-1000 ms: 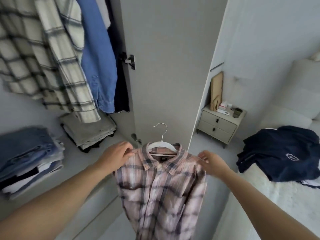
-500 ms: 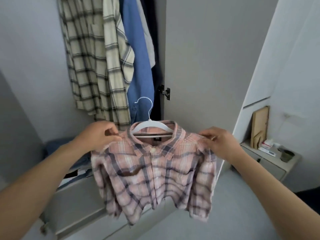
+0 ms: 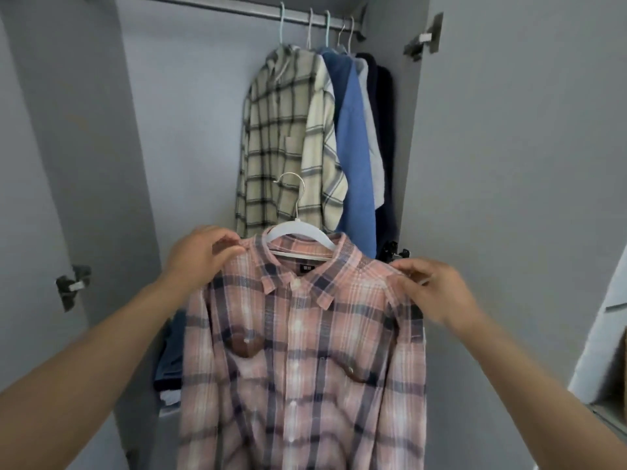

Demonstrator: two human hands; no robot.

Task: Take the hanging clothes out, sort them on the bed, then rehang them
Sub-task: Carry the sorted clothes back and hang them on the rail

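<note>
A pink plaid shirt (image 3: 305, 351) hangs on a white hanger (image 3: 298, 232) in front of the open wardrobe. My left hand (image 3: 200, 256) pinches the shirt's left shoulder. My right hand (image 3: 437, 290) pinches its right shoulder at the hanger's end. The hanger's metal hook (image 3: 291, 188) points up, well below the rail (image 3: 237, 6). On the rail's right part hang a cream checked shirt (image 3: 271, 140), a blue shirt (image 3: 353, 147) and darker garments (image 3: 385, 130).
The rail's left stretch holds no hangers. Folded clothes (image 3: 169, 361) lie on a shelf behind the pink shirt. The wardrobe's open doors stand at left (image 3: 51, 198) and right (image 3: 509, 164), with hinges (image 3: 73, 286) on the side panels.
I have raised the pink shirt on its hanger toward the wardrobe. My view has tilted up from the shelf and bed, and the rail is now in sight. Both hands keep their hold.
</note>
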